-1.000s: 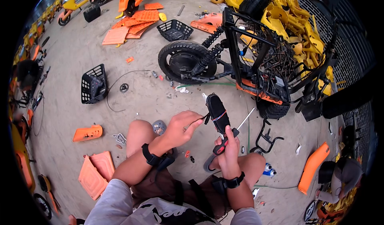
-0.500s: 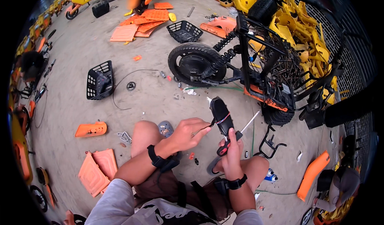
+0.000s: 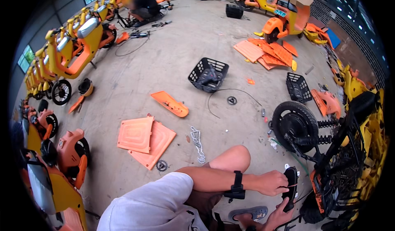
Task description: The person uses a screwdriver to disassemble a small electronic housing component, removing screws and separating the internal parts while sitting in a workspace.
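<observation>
My left hand, black strap on its wrist, pinches a thin wire at the side of an oblong black part with small white tabs. Below it, my right hand, low in the view, grips the lower end of that part along with the screwdriver, whose handle is only partly visible. Both hands are just left of the stripped scooter frame and its rear wheel. Under them are my legs and a grey clog.
Orange panels, a chain, sprockets and black baskets lie on the concrete floor. Yellow-orange scooters line the left. A person crouches among parts at the back. Yellow body parts are heaped at right.
The view has swung left and up, bringing the scooter rows and crouching person into sight. My hands and the held part now sit lower right in view, still together.
</observation>
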The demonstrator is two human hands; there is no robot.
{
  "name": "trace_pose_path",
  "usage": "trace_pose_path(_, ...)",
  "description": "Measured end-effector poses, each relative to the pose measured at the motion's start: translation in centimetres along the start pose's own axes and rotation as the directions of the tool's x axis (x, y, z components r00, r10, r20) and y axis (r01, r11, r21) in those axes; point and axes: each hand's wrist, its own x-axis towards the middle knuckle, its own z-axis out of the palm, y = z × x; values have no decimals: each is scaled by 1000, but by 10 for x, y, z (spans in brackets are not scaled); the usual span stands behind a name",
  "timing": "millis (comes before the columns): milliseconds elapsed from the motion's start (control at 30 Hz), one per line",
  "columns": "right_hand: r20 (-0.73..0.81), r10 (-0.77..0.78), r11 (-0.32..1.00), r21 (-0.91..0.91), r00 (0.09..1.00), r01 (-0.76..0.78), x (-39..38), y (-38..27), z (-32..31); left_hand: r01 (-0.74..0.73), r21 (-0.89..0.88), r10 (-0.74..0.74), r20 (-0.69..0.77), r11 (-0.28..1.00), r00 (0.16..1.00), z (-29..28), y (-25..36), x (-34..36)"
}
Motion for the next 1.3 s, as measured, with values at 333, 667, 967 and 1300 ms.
trace_pose_path(333, 344, -107, 994, 48, 933, 96, 23, 28, -7, 96, 223, -165, 312, 970, 936, -14, -9, -5)
trace_pose_path(667, 337, 21, 1000, -26, 941, -13, 21, -10, -27, 118, 83, -139, 339, 990, 930, -7, -16, -3)
trace_pose_path(967, 340, 26, 1000, -16, 940, -22, 28, -7, -40, 264, 5, -253, 301, 965, 919, -5, -1, 15)
trace_pose_path(1300, 293, -16, 1000, -14, 956, 21, 22, -11, -32, 295, -37, -290, 98, 955, 952, -5, 8, 17)
